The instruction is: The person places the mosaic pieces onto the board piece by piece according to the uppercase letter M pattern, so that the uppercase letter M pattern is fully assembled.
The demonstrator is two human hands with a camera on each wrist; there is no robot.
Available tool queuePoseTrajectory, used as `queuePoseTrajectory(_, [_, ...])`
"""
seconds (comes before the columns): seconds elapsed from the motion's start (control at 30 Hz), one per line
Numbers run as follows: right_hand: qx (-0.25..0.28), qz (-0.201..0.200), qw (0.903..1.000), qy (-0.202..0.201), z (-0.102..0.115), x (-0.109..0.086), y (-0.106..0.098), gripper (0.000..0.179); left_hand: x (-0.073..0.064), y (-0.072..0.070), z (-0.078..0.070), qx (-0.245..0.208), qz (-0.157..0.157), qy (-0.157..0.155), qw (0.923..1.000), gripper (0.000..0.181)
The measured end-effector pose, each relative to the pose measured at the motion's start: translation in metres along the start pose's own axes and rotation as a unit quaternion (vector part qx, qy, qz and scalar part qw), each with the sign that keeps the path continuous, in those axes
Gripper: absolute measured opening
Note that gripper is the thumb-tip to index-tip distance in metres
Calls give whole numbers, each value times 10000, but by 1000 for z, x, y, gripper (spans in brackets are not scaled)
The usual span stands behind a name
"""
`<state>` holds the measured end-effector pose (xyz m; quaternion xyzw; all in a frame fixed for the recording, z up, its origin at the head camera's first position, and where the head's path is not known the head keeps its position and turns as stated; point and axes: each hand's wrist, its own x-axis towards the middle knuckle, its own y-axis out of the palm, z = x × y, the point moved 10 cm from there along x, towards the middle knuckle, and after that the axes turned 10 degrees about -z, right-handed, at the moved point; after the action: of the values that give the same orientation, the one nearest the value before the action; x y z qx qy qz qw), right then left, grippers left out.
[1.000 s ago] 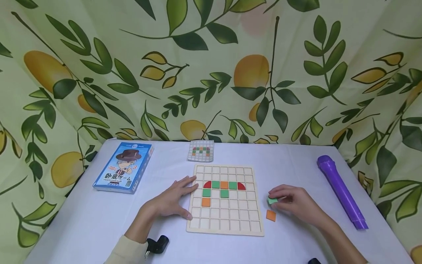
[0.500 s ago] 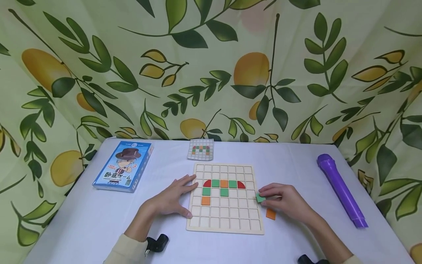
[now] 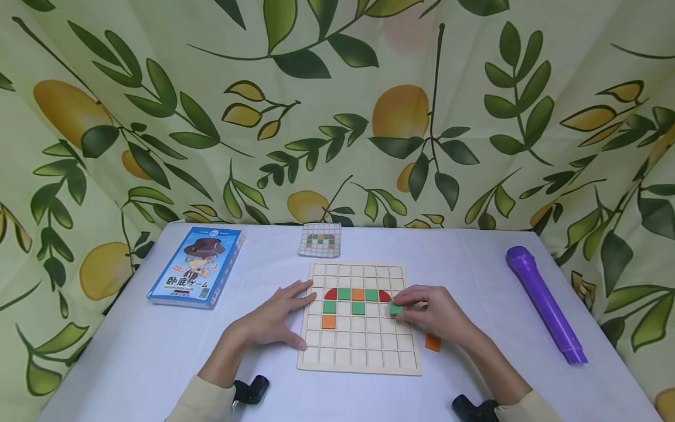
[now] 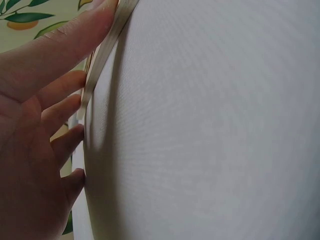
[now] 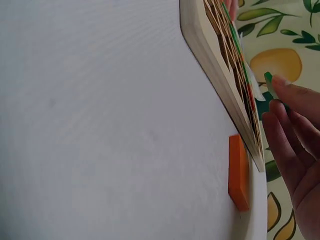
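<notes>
A wooden grid board (image 3: 369, 346) lies mid-table, with red, green and orange tiles set in some of its squares. My right hand (image 3: 435, 313) pinches a green square tile (image 3: 395, 309) between thumb and fingers, over the board's right side just below the red quarter-round tile (image 3: 385, 296). The right wrist view shows the same green tile (image 5: 270, 85) held up above the board's face. With fingers spread, my left hand (image 3: 271, 316) touches the board's left edge; its thumb (image 4: 75, 42) lies along that edge in the left wrist view.
An orange tile (image 3: 433, 343) lies on the white cloth just right of the board. Behind the board is a small pattern card (image 3: 320, 240). A blue game box (image 3: 196, 266) stands at the left, and a purple tube (image 3: 545, 305) lies at the right.
My right hand has carried the green tile leftward from beside the orange tile to over the board's right columns. My left hand has stayed at the board's left edge.
</notes>
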<state>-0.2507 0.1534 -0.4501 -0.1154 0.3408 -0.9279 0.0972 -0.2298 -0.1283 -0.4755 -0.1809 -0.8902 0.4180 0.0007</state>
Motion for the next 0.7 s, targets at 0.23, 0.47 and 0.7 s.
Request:
queuePoseTrajectory(0.23, [-270,22,9996,42,2,6,12,19,0,0,-2,67,-4,122,9999,103])
queuePoseTrajectory(0.47, [-323,118,9992,-188,6,7,19,19,0,0,-2,32,2,37,10000,103])
queuePoseTrajectory(0.7, [-360,163,9988,-289,9,9,23,19,0,0,-1,20,-28,-1,10000,103])
